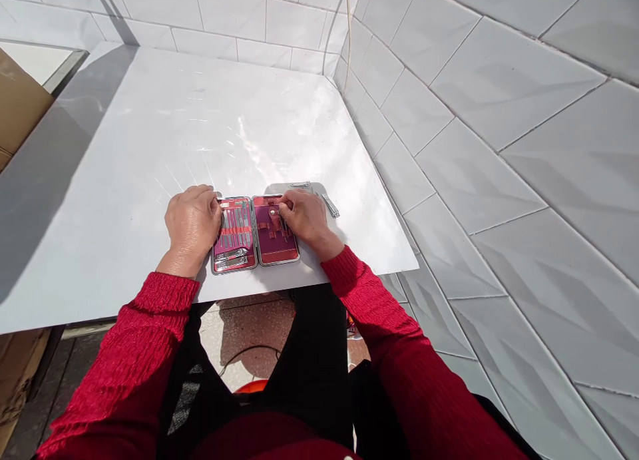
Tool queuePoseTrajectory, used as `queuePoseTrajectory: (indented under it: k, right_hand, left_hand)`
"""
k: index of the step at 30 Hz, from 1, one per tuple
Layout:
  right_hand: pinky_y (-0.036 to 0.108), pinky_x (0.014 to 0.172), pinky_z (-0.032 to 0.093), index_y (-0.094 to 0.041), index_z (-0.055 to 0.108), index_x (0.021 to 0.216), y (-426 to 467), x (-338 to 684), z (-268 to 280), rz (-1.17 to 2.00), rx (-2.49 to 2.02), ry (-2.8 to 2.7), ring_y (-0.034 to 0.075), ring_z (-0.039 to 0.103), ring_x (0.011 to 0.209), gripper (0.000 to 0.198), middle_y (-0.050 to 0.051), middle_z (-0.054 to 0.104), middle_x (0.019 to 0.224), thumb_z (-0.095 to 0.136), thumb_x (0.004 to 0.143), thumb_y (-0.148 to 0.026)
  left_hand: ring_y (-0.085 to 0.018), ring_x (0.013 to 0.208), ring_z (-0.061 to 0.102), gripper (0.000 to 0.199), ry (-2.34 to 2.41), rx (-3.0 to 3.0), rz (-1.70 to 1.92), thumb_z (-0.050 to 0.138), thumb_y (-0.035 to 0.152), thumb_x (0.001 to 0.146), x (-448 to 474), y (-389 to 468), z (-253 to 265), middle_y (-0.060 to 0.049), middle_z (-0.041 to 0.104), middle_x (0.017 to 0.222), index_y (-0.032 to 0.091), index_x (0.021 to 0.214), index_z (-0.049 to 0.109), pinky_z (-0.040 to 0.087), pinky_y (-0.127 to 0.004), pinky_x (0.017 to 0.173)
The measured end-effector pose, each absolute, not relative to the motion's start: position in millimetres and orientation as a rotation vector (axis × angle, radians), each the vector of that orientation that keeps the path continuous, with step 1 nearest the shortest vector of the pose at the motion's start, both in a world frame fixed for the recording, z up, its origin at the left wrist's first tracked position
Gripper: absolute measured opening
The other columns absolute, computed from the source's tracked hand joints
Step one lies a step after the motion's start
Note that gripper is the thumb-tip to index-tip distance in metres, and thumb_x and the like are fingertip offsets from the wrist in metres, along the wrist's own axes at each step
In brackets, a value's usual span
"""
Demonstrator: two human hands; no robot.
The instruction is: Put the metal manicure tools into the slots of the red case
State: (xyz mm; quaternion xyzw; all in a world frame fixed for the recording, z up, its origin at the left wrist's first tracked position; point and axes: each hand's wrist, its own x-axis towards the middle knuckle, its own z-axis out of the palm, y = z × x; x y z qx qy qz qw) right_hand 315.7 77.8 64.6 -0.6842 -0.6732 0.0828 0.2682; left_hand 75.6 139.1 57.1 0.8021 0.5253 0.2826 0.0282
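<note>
A manicure case (274,250) lies spread flat near the table's front edge. Its left half holds several slim metal tools (234,228) under a red band, with nail clippers (230,257) below them. My left hand (192,217) is closed at the case's left edge, gripping it by the upper corner. Over the upper right half, my right hand (305,214) has thumb and finger pinched together beside a snap strap (273,217); whatever is between them is hidden. Red loops show on the purple lining. Another nail clipper (330,206) lies on the table, right of my right hand.
Behind my right hand, a small metal tool (300,184) rests on the white tabletop (164,114). White tiled walls stand at the back and right, where a thin cord (349,40) hangs. A cardboard box (22,100) is at the far left.
</note>
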Motion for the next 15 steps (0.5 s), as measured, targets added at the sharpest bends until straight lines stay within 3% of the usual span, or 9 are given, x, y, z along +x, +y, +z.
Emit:
queuePoseTrajectory:
  k: [15]
  right_hand:
    - [0.032, 0.072, 0.040, -0.022, 0.066, 0.074, 92, 312, 67, 0.429, -1.835, -1.638, 0.017, 0.057, 0.070, 0.019, 0.000, 0.067, 0.071, 0.064, 0.093, -0.018]
  left_hand:
    - [-0.029, 0.106, 0.067, 0.025, 1.617, 2.507, 0.901, 0.045, 0.019, 0.094, 75, 140, 54, -0.007, 0.077, 0.110, 0.025, 0.084, 0.067, 0.049, -0.046, 0.092]
